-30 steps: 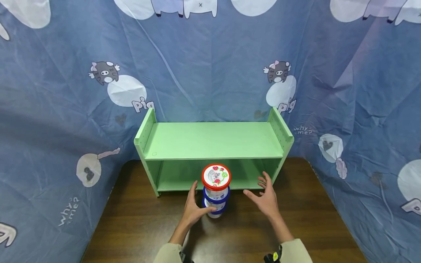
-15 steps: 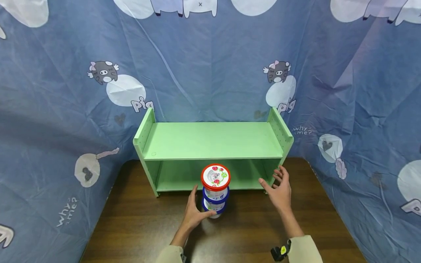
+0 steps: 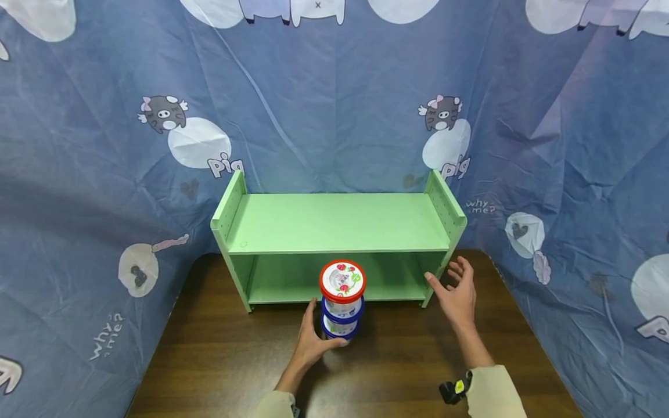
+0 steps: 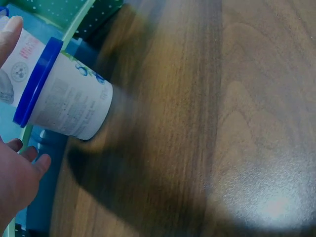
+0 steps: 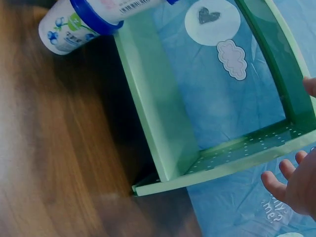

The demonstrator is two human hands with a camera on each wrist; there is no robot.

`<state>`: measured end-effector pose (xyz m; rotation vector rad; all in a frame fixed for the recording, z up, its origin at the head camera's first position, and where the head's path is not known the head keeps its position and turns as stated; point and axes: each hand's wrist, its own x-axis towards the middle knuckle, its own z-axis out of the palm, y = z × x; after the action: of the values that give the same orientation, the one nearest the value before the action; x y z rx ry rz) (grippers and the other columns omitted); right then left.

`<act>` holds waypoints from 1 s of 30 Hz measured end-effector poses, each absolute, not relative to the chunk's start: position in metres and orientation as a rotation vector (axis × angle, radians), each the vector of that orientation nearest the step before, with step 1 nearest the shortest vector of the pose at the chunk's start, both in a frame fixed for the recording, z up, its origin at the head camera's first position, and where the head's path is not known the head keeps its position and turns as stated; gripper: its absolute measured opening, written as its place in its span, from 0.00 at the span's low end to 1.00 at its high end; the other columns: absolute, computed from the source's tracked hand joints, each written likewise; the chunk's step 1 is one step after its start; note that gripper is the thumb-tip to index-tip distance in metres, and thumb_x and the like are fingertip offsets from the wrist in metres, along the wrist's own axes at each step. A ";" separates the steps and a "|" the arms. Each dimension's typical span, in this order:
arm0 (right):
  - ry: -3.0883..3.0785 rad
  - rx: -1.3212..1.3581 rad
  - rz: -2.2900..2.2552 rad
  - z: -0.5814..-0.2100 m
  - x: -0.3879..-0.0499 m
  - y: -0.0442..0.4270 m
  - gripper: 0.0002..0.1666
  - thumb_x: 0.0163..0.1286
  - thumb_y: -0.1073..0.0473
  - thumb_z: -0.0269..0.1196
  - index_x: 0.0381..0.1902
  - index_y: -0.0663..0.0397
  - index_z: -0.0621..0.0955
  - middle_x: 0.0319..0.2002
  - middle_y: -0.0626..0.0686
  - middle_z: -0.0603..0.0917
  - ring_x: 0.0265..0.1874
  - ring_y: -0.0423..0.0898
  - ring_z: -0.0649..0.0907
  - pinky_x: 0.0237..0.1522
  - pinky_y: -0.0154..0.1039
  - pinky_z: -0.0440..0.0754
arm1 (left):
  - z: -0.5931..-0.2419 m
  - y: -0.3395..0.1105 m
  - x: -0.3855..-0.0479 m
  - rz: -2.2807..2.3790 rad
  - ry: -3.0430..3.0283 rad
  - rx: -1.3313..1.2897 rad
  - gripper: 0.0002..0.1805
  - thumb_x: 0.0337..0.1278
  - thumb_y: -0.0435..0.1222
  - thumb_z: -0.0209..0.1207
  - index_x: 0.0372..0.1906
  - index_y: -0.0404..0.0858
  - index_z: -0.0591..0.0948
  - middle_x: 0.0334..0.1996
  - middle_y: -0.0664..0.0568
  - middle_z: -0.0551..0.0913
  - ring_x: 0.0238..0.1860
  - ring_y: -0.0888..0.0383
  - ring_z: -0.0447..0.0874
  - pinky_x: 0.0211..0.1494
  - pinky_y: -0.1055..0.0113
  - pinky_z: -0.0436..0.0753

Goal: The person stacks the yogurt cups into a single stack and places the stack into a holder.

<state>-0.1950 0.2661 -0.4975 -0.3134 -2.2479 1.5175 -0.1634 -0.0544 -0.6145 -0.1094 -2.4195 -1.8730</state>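
Three white tubs stand one on another on the wooden table. On top is a tub with a red-rimmed lid (image 3: 342, 281) printed with berries; the two lower tubs have blue lids (image 3: 342, 318). My left hand (image 3: 312, 343) is beside the lower tubs, its thumb in front of them and its fingers on their left. In the left wrist view the lowest tub (image 4: 74, 96) has blueberries printed on it, and the fingertips (image 4: 43, 163) stay apart from it. My right hand (image 3: 458, 295), fingers loosely spread, holds nothing near the shelf's right front corner.
A green two-level shelf (image 3: 340, 223) with raised side panels stands directly behind the tubs. The brown wooden table (image 3: 387, 377) stretches in front of it and to both sides. Blue cloth (image 3: 334, 116) with pig prints hangs at the back and both sides.
My right hand has moved away from the tubs to the right, toward the shelf's side. My left hand has drawn slightly toward me. The tubs stay in place.
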 end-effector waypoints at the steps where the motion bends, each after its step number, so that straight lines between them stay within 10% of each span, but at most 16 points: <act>1: -2.247 -0.315 1.512 -0.496 -0.197 0.267 0.52 0.62 0.51 0.72 0.76 0.55 0.57 0.70 0.65 0.69 0.69 0.62 0.72 0.63 0.63 0.74 | -0.615 -0.054 -0.163 -1.882 -2.407 -0.112 0.71 0.22 0.38 0.84 0.78 0.36 0.54 0.75 0.31 0.60 0.76 0.33 0.59 0.76 0.37 0.59; 30: -2.357 -0.399 1.400 -0.466 -0.245 0.275 0.54 0.66 0.40 0.66 0.79 0.53 0.53 0.77 0.63 0.62 0.76 0.61 0.62 0.76 0.58 0.60 | -0.632 -0.049 -0.162 -1.963 -2.420 -0.095 0.68 0.27 0.36 0.83 0.78 0.39 0.54 0.74 0.38 0.65 0.75 0.39 0.63 0.77 0.40 0.61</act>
<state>-0.2447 0.2745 -0.4655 -0.3986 -2.3569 1.4000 -0.1619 -0.0485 -0.6315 -0.0955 -2.4196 -1.9633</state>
